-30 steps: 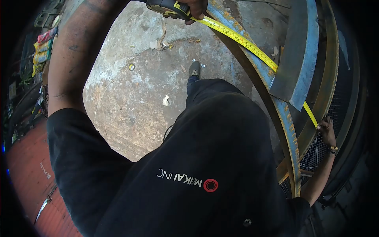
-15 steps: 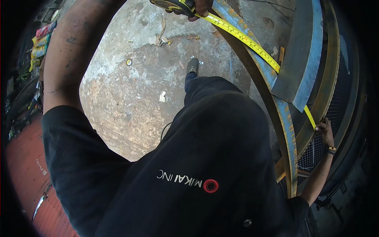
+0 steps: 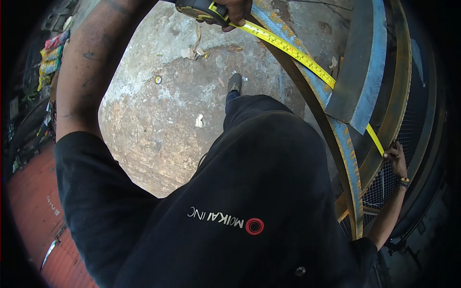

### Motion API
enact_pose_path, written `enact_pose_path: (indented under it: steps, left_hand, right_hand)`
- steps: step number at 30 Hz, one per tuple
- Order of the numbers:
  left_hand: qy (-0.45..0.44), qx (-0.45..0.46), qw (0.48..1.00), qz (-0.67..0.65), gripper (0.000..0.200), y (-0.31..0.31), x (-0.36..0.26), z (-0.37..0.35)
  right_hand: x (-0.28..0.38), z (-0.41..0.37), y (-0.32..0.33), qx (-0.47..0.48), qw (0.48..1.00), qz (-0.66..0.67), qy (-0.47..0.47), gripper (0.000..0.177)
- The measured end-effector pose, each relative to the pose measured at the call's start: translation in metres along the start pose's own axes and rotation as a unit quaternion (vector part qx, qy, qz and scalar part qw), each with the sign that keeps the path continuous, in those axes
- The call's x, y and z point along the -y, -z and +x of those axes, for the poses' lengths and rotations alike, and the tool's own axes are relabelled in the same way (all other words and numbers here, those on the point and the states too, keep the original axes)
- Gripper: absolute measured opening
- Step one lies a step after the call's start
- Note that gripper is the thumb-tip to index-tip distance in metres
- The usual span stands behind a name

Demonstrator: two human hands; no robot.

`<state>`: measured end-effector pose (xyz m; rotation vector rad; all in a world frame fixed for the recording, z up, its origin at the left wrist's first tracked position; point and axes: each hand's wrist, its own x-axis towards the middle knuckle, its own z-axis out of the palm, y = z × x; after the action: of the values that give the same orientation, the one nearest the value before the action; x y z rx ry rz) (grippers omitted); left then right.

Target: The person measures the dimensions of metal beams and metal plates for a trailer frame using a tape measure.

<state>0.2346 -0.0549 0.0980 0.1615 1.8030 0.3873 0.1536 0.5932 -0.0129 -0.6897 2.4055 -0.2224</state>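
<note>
Head view is drifting a hair, and honestly not much else is changing. Far left, a red sheet [image 3: 33,197] is filling the lower corner. Up at top centre, the case [image 3: 197,9] is showing slightly lower and further left than half a second ago, and the left hand [image 3: 235,10] is curling its fingers round it, though the frame edge is cutting part of that off. From there the tape [image 3: 288,47] is running down to the right, crossing over the rusty blue bar [image 3: 342,132] and passing behind the wide steel piece [image 3: 353,62] at upper right. It's coming out again below, and at middle right the right hand [image 3: 397,159] is pinching it near the end, fingertips pressed together. Tape's staying stretched between both hands, so I'm guessing the measurement is basically holding steady.
</note>
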Motion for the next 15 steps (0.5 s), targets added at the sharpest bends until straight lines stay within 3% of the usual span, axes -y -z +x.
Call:
enact_pose_path:
  steps: [3,4,5,7,8,15]
  left_hand:
    - [0.013,-0.006,1.0,0.016,0.026,-0.002,0.003,0.01]
    - [0.06,-0.02,0.998,0.007,0.025,-0.004,0.001,0.013]
    - [0.016,-0.009,1.0,-0.001,0.024,-0.001,0.005,0.01]
    - [0.029,-0.022,0.999,0.021,0.025,-0.003,0.006,0.016]
    - [-0.021,0.002,1.0,0.006,0.026,0.003,0.005,0.005]
    - [0.034,0.001,0.998,0.046,0.03,0.006,0.003,0.013]
  right_hand:
    - [0.004,0.0,0.0,-0.009,1.0,0.004,-0.001,0.017]
    - [0.002,0.0,-0.001,-0.011,1.0,0.002,0.001,0.016]
    - [0.0,0.0,-0.001,-0.013,1.0,0.001,0.003,0.016]
    - [0.0,-0.001,-0.002,-0.01,1.0,0.02,-0.013,0.016]
    - [0.003,-0.001,-0.002,-0.01,1.0,0.017,-0.019,0.015]
    - [-0.001,-0.003,-0.006,-0.029,0.999,0.012,-0.017,0.015]
